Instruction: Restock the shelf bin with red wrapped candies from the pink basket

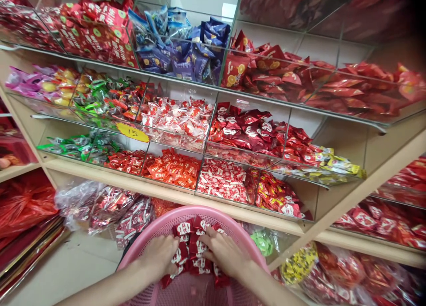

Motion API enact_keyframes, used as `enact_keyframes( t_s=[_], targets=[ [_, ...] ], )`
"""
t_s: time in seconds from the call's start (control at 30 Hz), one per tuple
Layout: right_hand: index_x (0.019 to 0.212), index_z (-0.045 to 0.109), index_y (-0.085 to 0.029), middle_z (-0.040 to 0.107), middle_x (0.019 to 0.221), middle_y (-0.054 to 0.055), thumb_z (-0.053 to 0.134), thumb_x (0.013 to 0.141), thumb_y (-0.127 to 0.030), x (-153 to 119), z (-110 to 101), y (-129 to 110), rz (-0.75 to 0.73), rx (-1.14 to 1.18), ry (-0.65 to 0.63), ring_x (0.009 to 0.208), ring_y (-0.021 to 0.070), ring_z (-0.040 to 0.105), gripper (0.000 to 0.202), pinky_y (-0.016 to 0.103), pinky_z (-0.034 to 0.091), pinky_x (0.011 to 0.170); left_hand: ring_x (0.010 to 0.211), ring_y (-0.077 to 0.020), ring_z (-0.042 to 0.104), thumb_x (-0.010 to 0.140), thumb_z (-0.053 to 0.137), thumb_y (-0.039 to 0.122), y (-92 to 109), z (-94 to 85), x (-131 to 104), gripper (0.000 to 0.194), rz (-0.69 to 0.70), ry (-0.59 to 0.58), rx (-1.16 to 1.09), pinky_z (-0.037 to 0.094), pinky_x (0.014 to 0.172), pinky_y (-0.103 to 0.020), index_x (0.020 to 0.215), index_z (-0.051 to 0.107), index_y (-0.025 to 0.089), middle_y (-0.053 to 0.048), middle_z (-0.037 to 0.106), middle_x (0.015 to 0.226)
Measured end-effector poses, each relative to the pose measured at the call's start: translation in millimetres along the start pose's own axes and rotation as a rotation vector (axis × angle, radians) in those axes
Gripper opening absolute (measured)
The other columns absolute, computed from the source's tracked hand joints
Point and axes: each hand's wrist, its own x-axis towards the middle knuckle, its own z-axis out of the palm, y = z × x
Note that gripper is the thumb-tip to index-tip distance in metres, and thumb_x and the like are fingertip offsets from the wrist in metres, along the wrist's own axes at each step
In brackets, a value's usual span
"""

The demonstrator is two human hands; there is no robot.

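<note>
Head view: both hands, left (160,253) & right (225,253), half-curled, gripping red candy packets (192,248) in pink basket (159,228).

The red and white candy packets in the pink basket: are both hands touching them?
Touching: the head view shows left hand and right hand pressed into the candy packets.

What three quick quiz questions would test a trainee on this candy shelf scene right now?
1. True or false: both hands rest in the pink basket.
2. The left hand and right hand gather: A green sweets, B red-and-white wrapped candies, C blue packets.
3. What number is on the yellow tag?

Key: 1 true. 2 B. 3 15.
</note>
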Motion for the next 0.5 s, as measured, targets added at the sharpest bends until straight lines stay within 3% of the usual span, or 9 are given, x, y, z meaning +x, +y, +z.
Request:
enact_keyframes(
  t_s=[0.23, 0.4, 0.5],
  targets=[
    [0.100, 0.057, -0.022, 0.059, 0.105, 0.006, 0.055, 0.082, -0.021, -5, -2, 1, -0.005, -0.022, -0.001, 0.089, 0.0234, 0.062, 0.018, 0.030, 0.046, 0.067, 0.082, -0.0306, 0.065, 0.062, 0.066, 0.013, 16, -2.2, 5, 0.068, -0.002, 0.032, 0.033, 0.052, 0.068, -0.039, 0.125, 0.043, 0.005, -0.017, 0.067, 0.092],
    [0.102, 0.056, -0.021, 0.060, 0.103, 0.007, 0.056, 0.082, -0.021, -6, 0, 1, -0.010, -0.036, 0.017, 0.087, 0.0244, 0.063, 0.020, 0.030, 0.047, 0.065, 0.088, -0.0298, 0.064, 0.070, 0.059, 0.017, 18, -1.5, 7, 0.064, 0.023, 0.016, 0.034, 0.051, 0.074, -0.039, 0.128, 0.039, 0.002, -0.018, 0.066, 0.097],
    [0.100, 0.056, -0.021, 0.060, 0.104, 0.006, 0.057, 0.081, -0.022, -5, 2, 1, -0.012, -0.074, 0.031, 0.085, 0.0243, 0.064, 0.020, 0.030, 0.047, 0.064, 0.089, -0.0299, 0.063, 0.067, 0.058, 0.015, 14, 4.8, 7, 0.064, 0.028, 0.002, 0.007, 0.050, 0.078, -0.040, 0.127, 0.041, 0.002, -0.019, 0.066, 0.098]
  ],
)
